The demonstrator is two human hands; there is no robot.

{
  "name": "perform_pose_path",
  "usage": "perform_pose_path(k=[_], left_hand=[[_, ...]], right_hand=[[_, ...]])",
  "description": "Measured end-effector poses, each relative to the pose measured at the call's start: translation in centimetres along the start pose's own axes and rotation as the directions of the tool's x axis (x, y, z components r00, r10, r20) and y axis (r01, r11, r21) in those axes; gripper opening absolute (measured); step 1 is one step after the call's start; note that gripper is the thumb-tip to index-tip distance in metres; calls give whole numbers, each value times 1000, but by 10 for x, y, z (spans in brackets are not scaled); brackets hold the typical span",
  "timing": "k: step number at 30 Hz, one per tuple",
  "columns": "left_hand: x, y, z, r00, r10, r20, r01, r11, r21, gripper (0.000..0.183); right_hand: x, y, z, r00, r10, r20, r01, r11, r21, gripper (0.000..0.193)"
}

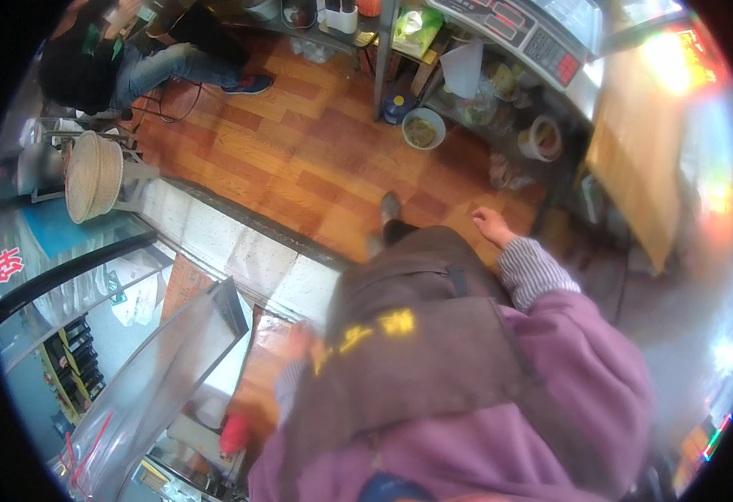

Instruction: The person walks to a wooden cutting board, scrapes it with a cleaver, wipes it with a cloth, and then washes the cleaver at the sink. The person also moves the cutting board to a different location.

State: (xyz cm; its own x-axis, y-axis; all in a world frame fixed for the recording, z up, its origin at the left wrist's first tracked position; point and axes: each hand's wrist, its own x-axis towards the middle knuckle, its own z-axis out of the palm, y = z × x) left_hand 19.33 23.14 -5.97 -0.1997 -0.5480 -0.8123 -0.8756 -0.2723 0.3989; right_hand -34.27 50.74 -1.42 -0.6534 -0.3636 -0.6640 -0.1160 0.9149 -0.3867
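Note:
My right hand (492, 227) hangs beside the dark apron (417, 360), over the wood-patterned floor (299, 159). Its fingers are loosely curled, the tips a little apart, with nothing visible in them. On the other side, my left hand (301, 341) is smeared by motion next to the apron's left edge. It is nearest to the white tiled ledge (241, 251) and a brown board-like surface (262, 368); its fingers cannot be made out. A red object (234, 435), blurred, lies below the left hand.
A seated person (149, 67) is at the upper left, near a round woven stool (94, 176). Shelving at the top right holds a scale (517, 33); a bowl (423, 130) and a bucket (540, 138) sit below. A wooden panel (634, 167) stands right. Clear sheeting (157, 360) leans left.

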Motion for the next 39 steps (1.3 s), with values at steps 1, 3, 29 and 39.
perform_pose_path(k=[1,3,29,39], left_hand=[[13,-18,6,987,-160,-21,145,938,-316,37],[22,-54,5,803,593,69,-580,802,-144,36],[-106,101,186,958,-160,-238,22,869,-495,30],[-101,64,194,877,23,-479,-70,994,-79,21]], right_hand=[[-3,1,-3,999,36,-12,-36,999,-10,27],[-12,3,-9,1000,-13,-1,13,1000,-14,27],[199,20,-80,856,-420,300,496,831,-253,23],[163,2,-77,818,-500,285,561,802,-204,23]])
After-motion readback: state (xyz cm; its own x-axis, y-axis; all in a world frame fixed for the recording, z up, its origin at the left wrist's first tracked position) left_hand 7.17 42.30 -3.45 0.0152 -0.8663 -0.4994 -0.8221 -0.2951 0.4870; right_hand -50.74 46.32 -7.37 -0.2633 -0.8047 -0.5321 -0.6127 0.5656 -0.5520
